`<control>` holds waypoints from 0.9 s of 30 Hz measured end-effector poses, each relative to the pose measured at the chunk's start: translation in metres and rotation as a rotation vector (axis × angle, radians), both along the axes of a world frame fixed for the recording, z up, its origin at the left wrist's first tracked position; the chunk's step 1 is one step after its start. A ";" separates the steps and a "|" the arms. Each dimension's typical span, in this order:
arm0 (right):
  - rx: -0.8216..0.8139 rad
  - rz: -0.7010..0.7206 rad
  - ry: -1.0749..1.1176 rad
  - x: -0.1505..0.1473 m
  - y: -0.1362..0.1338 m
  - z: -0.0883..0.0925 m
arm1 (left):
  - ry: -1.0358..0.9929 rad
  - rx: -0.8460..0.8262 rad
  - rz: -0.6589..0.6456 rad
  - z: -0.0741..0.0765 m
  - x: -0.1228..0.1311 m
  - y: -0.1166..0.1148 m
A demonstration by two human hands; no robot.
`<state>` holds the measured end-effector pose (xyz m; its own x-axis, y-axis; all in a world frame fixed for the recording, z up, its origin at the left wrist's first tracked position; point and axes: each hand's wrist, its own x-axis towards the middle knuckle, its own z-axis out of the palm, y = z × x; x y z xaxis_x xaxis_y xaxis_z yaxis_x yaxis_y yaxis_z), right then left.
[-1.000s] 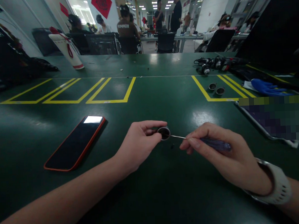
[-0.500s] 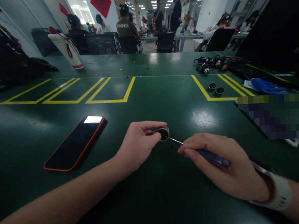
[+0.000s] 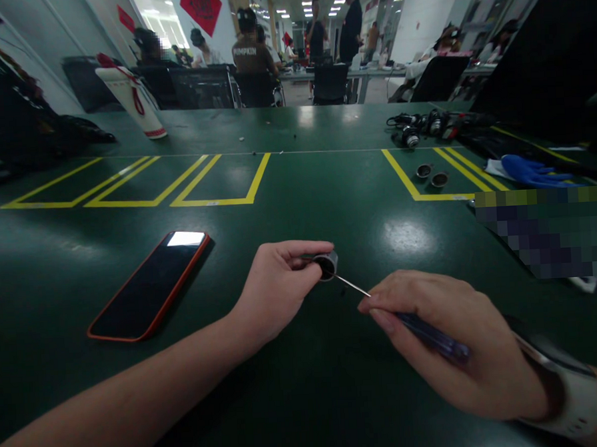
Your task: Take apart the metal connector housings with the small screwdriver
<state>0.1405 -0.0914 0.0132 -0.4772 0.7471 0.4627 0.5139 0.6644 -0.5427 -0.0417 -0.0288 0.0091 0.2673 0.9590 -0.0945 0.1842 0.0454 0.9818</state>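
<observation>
My left hand (image 3: 276, 288) pinches a small round metal cup-shaped part (image 3: 327, 265) between thumb and fingers, just above the green table (image 3: 297, 203), its dark opening tilted toward my right. My right hand (image 3: 449, 339) is closed round a thin screwdriver with a blue-purple handle (image 3: 432, 336). The screwdriver's metal shaft (image 3: 349, 285) points up-left, and its tip reaches into the part's opening. A pale watch band sits on my right wrist.
A phone in an orange-red case (image 3: 149, 288) lies left of my left hand. Two more small round parts (image 3: 432, 175) sit inside yellow tape lines at the right. Behind them lie dark lens-like pieces (image 3: 418, 127) and a blue glove (image 3: 530, 170). A white cup (image 3: 135, 102) stands far left. People sit and stand beyond the table.
My right hand has drawn back toward me and lower, tilting the screwdriver more steeply. The part has tipped slightly in my left hand, which stays in place.
</observation>
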 end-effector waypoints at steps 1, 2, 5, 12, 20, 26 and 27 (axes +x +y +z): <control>0.004 -0.002 -0.013 0.000 0.000 0.000 | 0.008 0.002 0.006 0.000 0.000 0.000; 0.008 0.000 -0.025 0.000 -0.001 0.000 | 0.018 0.004 0.012 0.000 0.001 0.000; 0.025 -0.003 -0.046 0.000 -0.002 0.000 | 0.030 0.000 0.009 0.000 0.000 0.000; 0.040 -0.019 -0.056 -0.001 -0.001 0.002 | -0.026 -0.054 0.006 -0.002 0.000 0.001; 0.047 -0.023 -0.062 -0.002 0.000 0.003 | -0.057 -0.092 0.005 -0.002 0.002 0.000; -0.012 -0.035 -0.058 -0.002 -0.001 0.005 | -0.066 -0.078 0.017 -0.002 0.002 0.000; -0.023 -0.036 -0.059 -0.002 -0.001 0.005 | -0.069 -0.079 0.015 -0.002 0.002 0.000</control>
<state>0.1388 -0.0927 0.0183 -0.4758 0.7742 0.4173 0.5689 0.6328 -0.5253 -0.0401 -0.0288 0.0069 0.2616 0.9531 -0.1523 0.1151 0.1258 0.9854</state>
